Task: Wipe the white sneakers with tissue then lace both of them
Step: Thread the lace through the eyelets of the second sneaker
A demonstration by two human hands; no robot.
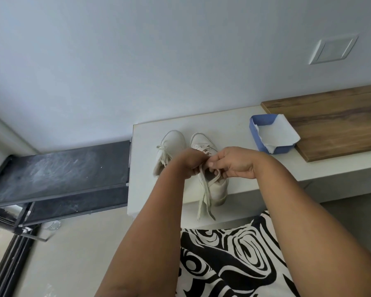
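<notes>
Lacing is judged to be the step in hand; wiping is taken as finished, though this cannot be confirmed. Two white sneakers are being kept side by side on the white table (240, 125), toes toward the wall. The left sneaker (172, 144) is lying apart from both hands, its lace looking tied near the tongue. The right sneaker (212, 185) is being worked at its upper eyelets, heel at the table's near edge.

The left hand (191, 162) and right hand (234, 161) are being held close together over the tongue. The fingers of both are being pinched narrowly on the lace (206, 198), whose two loose ends are hanging past the table edge. Exact contact points are hidden by the knuckles.

A blue tissue box (256, 133) with a sheet sticking out is sitting near, beside a wooden board (338, 121).

Next move, as judged: the ends are needing to be drawn even, then crossed and knotted.
</notes>
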